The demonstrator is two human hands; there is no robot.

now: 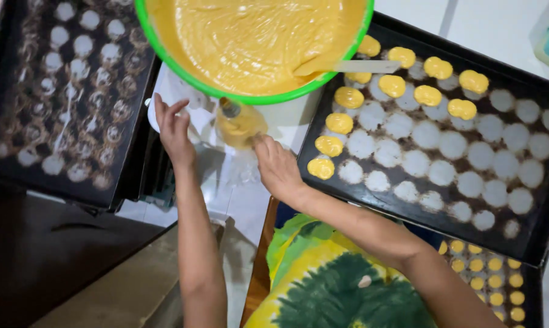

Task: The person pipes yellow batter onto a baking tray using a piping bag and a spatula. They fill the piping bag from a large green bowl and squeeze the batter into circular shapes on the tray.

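Risk: right hand (277, 167) grips batter-filled clear piping bag (241, 126) at centre frame; left hand (174, 129) open, fingers spread. Squeeze could drip beside the black tray (420, 200).

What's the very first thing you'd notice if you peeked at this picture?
The big green bowl of yellow batter at the top middle grabs the eye. To its right, a black baking tray carries yellow dollops on white circles. Below the bowl, the left hand and right hand reach around a small bottle of yellow liquid.
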